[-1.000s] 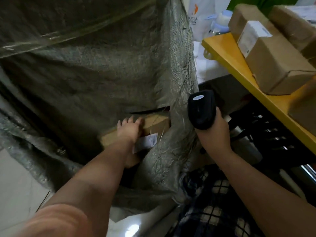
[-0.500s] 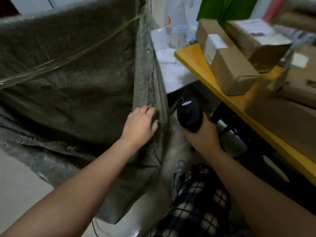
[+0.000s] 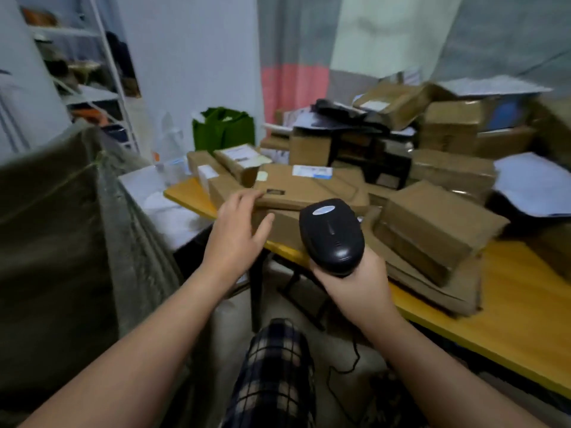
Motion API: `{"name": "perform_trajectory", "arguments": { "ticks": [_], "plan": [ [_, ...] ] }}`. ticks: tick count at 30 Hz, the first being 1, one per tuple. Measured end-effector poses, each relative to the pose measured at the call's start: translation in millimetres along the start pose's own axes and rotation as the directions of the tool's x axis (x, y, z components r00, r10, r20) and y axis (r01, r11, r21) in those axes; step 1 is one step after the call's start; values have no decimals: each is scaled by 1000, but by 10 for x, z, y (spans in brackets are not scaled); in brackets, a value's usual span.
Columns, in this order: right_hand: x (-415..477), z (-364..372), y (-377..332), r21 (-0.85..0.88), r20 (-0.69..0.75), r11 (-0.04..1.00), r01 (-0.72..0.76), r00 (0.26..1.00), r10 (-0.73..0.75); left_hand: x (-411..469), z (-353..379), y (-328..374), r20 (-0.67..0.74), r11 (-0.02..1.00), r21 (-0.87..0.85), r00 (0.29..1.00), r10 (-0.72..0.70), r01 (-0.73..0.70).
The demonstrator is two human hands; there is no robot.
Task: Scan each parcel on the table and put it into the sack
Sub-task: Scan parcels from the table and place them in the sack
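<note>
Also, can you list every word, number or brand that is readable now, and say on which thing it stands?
No text can be read in this picture.
Badge on the scanner: too blurred.
Blue-white label on the flat parcel: too blurred.
White label on the small parcel: too blurred.

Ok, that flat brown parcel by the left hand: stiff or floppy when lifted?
The flat brown parcel looks like cardboard, so probably stiff. Wide and thin, it may tilt if the left hand lifts it by the near corner. Stacked on another box, it might slide first.
</note>
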State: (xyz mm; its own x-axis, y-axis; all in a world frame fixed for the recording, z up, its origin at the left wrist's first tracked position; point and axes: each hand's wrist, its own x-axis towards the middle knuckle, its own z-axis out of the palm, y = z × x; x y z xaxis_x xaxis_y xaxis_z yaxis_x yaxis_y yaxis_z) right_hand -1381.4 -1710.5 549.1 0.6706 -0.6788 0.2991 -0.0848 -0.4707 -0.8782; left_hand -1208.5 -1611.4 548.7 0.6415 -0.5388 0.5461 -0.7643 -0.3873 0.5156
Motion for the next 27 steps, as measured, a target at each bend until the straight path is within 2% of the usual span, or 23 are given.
{"name": "perform_trajectory", "arguments": {
  "ticks": [2, 4, 7, 9, 11, 17, 19, 24, 27],
  "plan": [
    [41, -231, -30, 29, -60, 1000, 1, 998, 1, 135, 57, 185, -31, 999, -16, 999, -33, 32],
    [122, -395, -42, 41, -92, 999, -11, 996, 15, 344, 122, 205, -5, 989, -6, 989, -150, 150],
    [200, -524, 9, 30, -96, 998, -50, 994, 52, 637, 190, 97, 148, 923, 20, 912, -383, 384],
    [208, -543, 72, 25, -81, 997, -71, 994, 72, 710, 210, 50, 244, 882, -22, 858, -451, 470],
    [211, -525, 123, 15, -61, 996, -89, 994, 90, 694, 221, 23, 258, 871, -61, 851, -457, 487],
    [329, -411, 147, 4, -43, 991, -132, 990, 132, 612, 220, -88, 95, 866, -156, 880, -465, 475],
    [369, -369, 109, 20, -59, 992, -126, 990, 127, 600, 231, -102, 92, 854, -224, 883, -461, 470],
    [436, -227, 102, 87, -24, 982, -167, 985, 169, 596, 284, -117, 165, 822, -226, 852, -497, 523],
    [424, -182, 138, 136, -42, 977, -164, 984, 171, 537, 293, -92, 112, 815, -322, 874, -472, 481]
  ]
}}
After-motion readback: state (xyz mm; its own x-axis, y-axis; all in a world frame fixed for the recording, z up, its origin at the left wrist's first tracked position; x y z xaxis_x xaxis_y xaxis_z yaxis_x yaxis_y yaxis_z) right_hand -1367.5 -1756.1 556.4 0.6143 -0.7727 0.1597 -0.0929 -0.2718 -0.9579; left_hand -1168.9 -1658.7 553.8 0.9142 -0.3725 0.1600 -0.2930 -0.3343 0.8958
